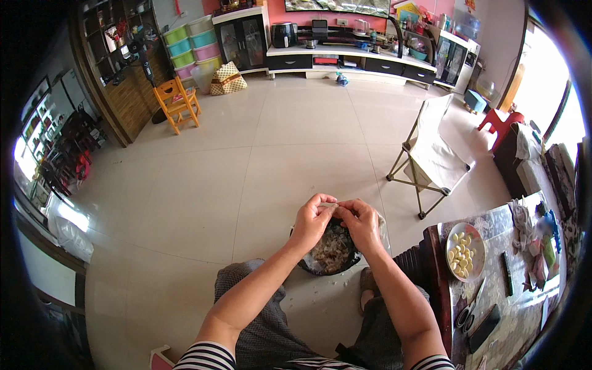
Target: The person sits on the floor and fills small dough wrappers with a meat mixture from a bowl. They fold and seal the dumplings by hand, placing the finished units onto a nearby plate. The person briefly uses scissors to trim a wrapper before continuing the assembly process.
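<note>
My left hand and my right hand meet at the fingertips over a dark bin. Between thumbs and forefingers they pinch a small pale piece, mostly hidden, perhaps a garlic clove. Papery skins and brownish scraps lie in the bin below, which has a thin translucent bag at its rim. To the right, a patterned plate on the table holds several peeled, cream-coloured cloves.
The low table also bears scissors, a black phone-like object, a dark pen-like object and cloths. A white folding chair stands ahead right. Small pale flakes lie on the tiled floor between my feet.
</note>
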A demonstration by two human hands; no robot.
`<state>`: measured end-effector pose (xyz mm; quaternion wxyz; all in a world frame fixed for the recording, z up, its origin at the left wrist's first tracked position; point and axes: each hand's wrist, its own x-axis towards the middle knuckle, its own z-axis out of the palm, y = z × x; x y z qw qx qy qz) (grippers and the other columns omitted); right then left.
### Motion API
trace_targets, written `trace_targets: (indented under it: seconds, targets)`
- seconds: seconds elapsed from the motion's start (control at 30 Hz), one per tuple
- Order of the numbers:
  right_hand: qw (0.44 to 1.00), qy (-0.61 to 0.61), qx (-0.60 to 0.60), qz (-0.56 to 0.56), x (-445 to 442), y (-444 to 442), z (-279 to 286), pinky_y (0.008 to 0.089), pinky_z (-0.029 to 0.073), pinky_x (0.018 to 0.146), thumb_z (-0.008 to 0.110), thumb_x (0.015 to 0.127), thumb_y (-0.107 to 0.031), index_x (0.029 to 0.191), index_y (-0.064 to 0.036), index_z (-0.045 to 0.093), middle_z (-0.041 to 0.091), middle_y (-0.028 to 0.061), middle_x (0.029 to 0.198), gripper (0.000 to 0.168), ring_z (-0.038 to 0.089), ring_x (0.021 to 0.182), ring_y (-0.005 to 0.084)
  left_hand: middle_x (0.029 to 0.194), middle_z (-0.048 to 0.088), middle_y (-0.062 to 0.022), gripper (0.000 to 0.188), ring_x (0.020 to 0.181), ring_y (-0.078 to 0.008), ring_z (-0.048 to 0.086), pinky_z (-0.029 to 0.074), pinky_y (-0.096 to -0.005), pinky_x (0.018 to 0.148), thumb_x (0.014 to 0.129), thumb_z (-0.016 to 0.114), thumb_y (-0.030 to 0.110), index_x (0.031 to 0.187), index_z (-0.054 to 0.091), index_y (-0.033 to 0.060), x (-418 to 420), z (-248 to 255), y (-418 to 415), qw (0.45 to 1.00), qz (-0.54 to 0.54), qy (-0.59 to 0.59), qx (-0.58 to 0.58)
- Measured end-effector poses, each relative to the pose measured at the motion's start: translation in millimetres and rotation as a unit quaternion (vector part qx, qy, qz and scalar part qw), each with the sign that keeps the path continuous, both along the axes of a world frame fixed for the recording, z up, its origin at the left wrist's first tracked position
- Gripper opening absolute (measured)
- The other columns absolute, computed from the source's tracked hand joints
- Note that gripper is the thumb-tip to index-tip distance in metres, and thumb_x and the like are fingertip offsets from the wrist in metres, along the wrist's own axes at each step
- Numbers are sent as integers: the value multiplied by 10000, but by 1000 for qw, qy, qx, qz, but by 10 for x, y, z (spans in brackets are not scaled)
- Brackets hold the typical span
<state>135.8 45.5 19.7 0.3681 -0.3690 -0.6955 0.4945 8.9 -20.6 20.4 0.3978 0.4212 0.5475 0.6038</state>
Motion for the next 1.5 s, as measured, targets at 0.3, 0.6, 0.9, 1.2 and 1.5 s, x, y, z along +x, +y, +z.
trace_targets:
  seconds: [0.3, 0.6, 0.9, 1.2, 1.5]
  targets:
    - [990, -69, 120, -35, -3, -20, 46, 281, 478, 587, 642, 807, -136, 823, 29, 654, 636, 98, 736, 165, 610, 653, 151, 760, 586, 40, 134, 601, 6, 449, 351, -163, 514, 930, 532, 120, 1010, 584, 26, 2, -63, 26, 998, -24, -51, 19]
    - [970, -73, 230, -39, 9, -80, 49, 391, 442, 610, 599, 803, -90, 757, 14, 550, 560, 148, 746, 125, 563, 688, 330, 801, 598, 40, 141, 646, 1, 472, 372, -160, 552, 912, 566, 139, 982, 626, 33, -41, -79, 47, 994, -47, -96, -18]
    - [968, -43, 246, -25, -11, -87, 49, 392, 426, 578, 525, 808, -60, 759, 12, 527, 532, 173, 723, 87, 538, 649, 352, 733, 565, 63, 144, 549, -10, 424, 316, -169, 477, 896, 588, 193, 975, 621, 78, -75, 26, -13, 988, -56, -134, -55]
    - [997, -35, 72, -20, 29, -22, 2, 316, 403, 520, 588, 864, -202, 749, 34, 568, 516, 106, 587, 263, 481, 528, 152, 786, 564, 12, 132, 509, -18, 371, 278, -169, 444, 894, 567, 147, 1007, 582, 81, -201, 108, -42, 966, -79, -246, -19]
    - [981, 130, -130, 62, -13, -21, 64, 207, 452, 613, 628, 872, -164, 933, 5, 621, 626, 1, 826, 179, 552, 706, 55, 768, 571, 22, 115, 503, -12, 363, 281, -168, 450, 888, 589, 159, 978, 561, 94, -221, 107, -37, 973, -85, -215, -4]
